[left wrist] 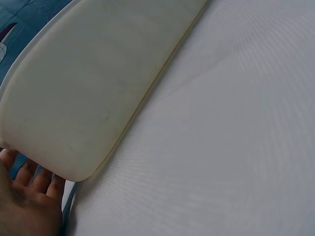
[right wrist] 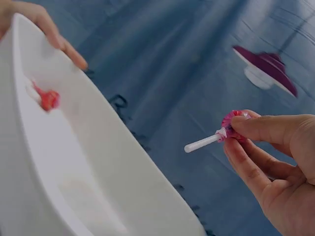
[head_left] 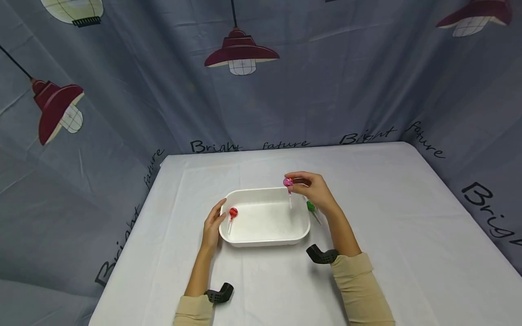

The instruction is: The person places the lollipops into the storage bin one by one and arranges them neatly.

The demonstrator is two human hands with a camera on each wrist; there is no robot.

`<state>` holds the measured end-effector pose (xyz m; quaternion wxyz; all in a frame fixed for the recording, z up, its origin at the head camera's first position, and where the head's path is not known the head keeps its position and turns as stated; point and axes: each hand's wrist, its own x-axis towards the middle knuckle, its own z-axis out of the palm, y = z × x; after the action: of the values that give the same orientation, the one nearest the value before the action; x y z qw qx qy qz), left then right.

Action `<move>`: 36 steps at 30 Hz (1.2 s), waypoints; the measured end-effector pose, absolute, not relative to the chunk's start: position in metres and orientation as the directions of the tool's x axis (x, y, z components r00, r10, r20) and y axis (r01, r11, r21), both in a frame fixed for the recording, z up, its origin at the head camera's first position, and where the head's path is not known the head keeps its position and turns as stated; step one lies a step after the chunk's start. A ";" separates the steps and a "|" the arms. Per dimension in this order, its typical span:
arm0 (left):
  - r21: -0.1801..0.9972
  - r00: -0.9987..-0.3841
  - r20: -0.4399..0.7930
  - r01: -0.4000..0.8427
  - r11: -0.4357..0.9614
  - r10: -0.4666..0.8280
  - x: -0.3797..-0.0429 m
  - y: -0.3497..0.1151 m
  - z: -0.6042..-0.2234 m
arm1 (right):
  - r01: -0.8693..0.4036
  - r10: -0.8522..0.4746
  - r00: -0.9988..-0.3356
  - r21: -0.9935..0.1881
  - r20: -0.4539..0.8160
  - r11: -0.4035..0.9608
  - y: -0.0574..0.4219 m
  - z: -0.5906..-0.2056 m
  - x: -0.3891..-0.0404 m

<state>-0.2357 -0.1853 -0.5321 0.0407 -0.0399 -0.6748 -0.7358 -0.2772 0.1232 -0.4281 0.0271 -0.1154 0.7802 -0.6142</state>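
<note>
A white rectangular tray (head_left: 263, 224) stands on the table, and my left hand (head_left: 212, 226) grips its left end by the rim. In the left wrist view, that hand's fingers lie along the tray's outer wall. Inside the tray, near its left end, is a red lollipop (head_left: 233, 212). My right hand (head_left: 315, 189) pinches a pink lollipop (right wrist: 232, 125) by its wrapped head between thumb and fingers. Its white stick points down above the tray's back right part in the head view. A green lollipop (head_left: 311, 207) lies on the table against the tray's right side, partly behind the right hand.
A white cloth covers the table (head_left: 408, 235). Grey-blue curtains (head_left: 310, 90) printed with lamps and lettering hang behind and at both sides. A black wrist device (head_left: 322, 254) sits by the right sleeve, and another (head_left: 220, 293) by the left.
</note>
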 end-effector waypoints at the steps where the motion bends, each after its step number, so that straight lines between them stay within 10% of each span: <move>1: 0.990 -0.993 0.114 0.115 -0.084 -0.006 -0.236 -0.185 -0.532 | -0.153 -0.225 -0.969 -0.966 0.105 0.210 0.117 -0.429 -0.278; 36: 0.987 -0.994 0.107 0.102 -0.124 0.032 -0.231 -0.184 -0.517 | -0.049 -0.399 -0.914 -0.957 -0.073 0.286 0.011 -0.452 -0.285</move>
<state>-0.2314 -0.1837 -0.5172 0.0233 -0.0507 -0.6612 -0.7481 -0.2855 0.0111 -0.4523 0.1508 -0.1422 0.7876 -0.5802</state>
